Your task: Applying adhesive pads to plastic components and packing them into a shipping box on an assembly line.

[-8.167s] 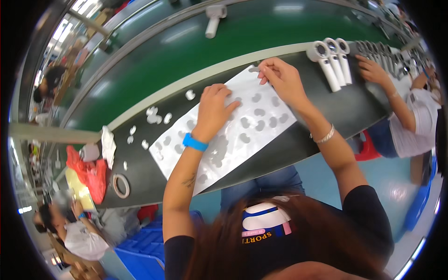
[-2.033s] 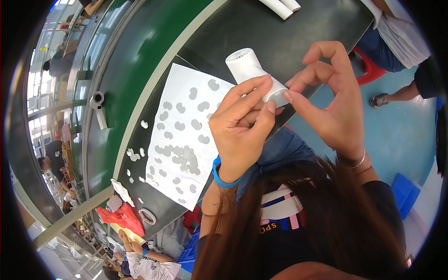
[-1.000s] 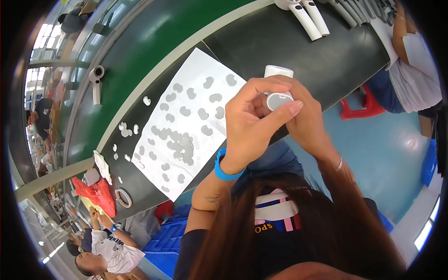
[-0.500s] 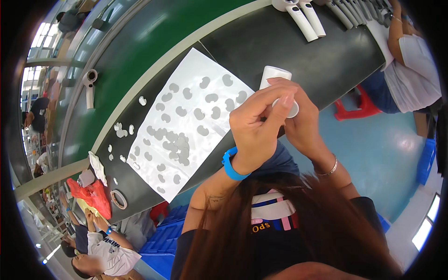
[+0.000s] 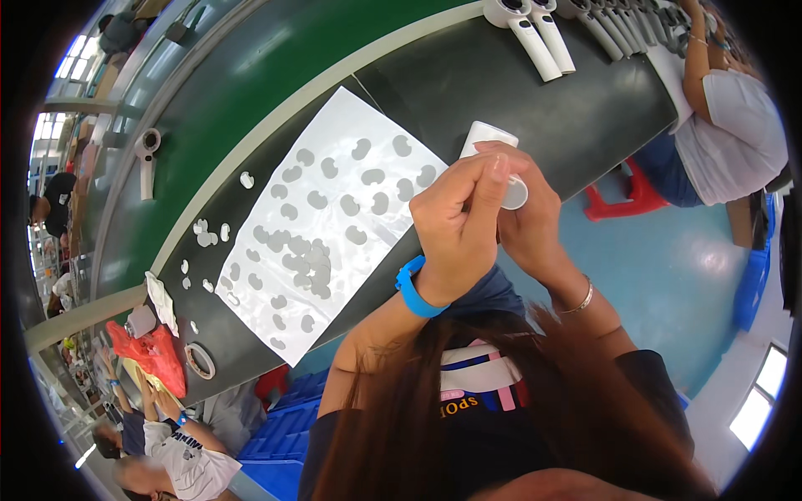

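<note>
My left hand (image 5: 458, 221) and my right hand (image 5: 530, 209) are wrapped together round a white handheld piece (image 5: 489, 135), raised above the table's near edge. One smooth, wide end of it sticks out beyond my fingers. Below my left thumb a round white end (image 5: 515, 197) shows between the hands; the middle is covered, so its exact kind is unclear. To the left of my hands lies a glossy white sheet (image 5: 355, 113) on the dark table, bearing several grey bean-shaped pads (image 5: 361, 149), some heaped together near its lower middle.
White handheld devices with round heads (image 5: 535, 50) lie at the table's far right, beside grey ones (image 5: 597, 29). Another white device (image 5: 147, 163) rests on the green surface. Loose white pieces (image 5: 205, 234), a tape roll (image 5: 200, 361) and a red plastic bag (image 5: 154, 355) are leftward. A person (image 5: 727, 125) sits right.
My left thumb has shifted upward off the round end, which shows a bit lower between my hands. The whole view has moved slightly; both hands keep hold of the white piece.
</note>
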Tool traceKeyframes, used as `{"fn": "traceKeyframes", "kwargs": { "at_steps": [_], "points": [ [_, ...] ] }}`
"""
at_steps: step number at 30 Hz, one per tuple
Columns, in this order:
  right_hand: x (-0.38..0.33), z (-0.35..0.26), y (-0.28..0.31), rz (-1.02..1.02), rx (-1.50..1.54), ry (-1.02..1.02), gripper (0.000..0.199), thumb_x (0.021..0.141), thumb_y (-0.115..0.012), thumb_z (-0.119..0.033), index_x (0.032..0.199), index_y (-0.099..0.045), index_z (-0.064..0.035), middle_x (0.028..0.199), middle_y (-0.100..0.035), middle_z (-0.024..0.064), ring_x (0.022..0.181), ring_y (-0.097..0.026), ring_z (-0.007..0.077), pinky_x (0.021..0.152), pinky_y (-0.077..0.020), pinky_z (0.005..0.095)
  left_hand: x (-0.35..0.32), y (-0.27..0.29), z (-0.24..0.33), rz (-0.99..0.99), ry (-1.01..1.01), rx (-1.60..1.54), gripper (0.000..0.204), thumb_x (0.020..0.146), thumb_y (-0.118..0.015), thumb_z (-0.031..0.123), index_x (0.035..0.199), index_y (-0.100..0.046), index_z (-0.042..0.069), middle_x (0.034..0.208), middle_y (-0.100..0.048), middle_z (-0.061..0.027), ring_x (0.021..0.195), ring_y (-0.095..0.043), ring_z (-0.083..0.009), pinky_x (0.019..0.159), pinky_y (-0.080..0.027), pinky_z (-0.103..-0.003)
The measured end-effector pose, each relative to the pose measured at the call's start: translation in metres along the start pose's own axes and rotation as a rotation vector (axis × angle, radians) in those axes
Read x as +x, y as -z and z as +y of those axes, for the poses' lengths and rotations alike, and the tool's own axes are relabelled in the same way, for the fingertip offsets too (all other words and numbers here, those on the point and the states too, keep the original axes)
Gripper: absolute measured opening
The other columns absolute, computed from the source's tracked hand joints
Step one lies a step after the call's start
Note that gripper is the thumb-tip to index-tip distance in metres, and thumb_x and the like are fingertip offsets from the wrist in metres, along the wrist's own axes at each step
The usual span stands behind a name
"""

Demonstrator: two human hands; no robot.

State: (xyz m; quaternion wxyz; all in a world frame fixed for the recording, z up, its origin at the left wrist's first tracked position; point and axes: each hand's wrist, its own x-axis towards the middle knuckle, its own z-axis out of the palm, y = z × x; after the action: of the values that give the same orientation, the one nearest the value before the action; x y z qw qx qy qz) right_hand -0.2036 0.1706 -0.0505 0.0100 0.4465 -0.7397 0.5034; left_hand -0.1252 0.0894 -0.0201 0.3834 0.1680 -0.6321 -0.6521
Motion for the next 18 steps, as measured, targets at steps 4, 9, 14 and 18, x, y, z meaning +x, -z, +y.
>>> {"fn": "traceKeyframes", "kwargs": {
  "at_steps": [4, 9, 14, 18],
  "points": [
    [0.001, -0.002, 0.004, -0.024, 0.036, -0.053, 0.025, 0.087, -0.053, 0.001, 0.111, -0.057, 0.0001, 0.108, -0.064, 0.0104, 0.092, -0.063, 0.0194, 0.079, -0.0491, 0.028, 0.004, -0.001, 0.003, -0.02, 0.099, -0.116, 0.038, 0.099, -0.042, 0.023, 0.089, -0.068, -0.003, 0.079, -0.066, -0.0071, 0.052, -0.046, -0.005, 0.048, -0.035, -0.019],
    [0.005, -0.003, 0.006, -0.085, 0.056, -0.12, 0.025, 0.09, -0.046, 0.001, 0.112, -0.057, 0.0001, 0.103, -0.064, 0.0091, 0.084, -0.062, 0.014, 0.073, -0.0497, 0.0254, 0.006, 0.006, -0.004, -0.053, 0.161, -0.251, 0.057, 0.102, -0.026, 0.031, 0.092, -0.066, -0.007, 0.092, -0.068, -0.0146, 0.051, -0.046, -0.0073, 0.046, -0.037, -0.019],
    [0.007, -0.004, 0.003, -0.101, 0.014, -0.113, 0.025, 0.088, -0.047, 0.002, 0.112, -0.057, 0.0003, 0.103, -0.064, 0.0098, 0.085, -0.062, 0.0154, 0.074, -0.0499, 0.0265, 0.007, 0.01, -0.004, -0.046, 0.169, -0.425, 0.048, 0.101, -0.034, 0.029, 0.092, -0.066, -0.006, 0.096, -0.068, -0.0144, 0.053, -0.046, -0.0072, 0.047, -0.038, -0.019],
    [0.016, -0.007, -0.001, -0.123, -0.032, -0.02, 0.025, 0.088, -0.05, 0.001, 0.112, -0.057, -0.0007, 0.106, -0.063, 0.011, 0.091, -0.063, 0.0191, 0.078, -0.0494, 0.029, 0.002, 0.011, -0.005, 0.013, 0.111, -0.225, 0.02, 0.093, -0.055, 0.013, 0.101, -0.065, -0.003, 0.096, -0.067, -0.0107, 0.057, -0.05, -0.0047, 0.048, -0.038, -0.017]
  ]
}}
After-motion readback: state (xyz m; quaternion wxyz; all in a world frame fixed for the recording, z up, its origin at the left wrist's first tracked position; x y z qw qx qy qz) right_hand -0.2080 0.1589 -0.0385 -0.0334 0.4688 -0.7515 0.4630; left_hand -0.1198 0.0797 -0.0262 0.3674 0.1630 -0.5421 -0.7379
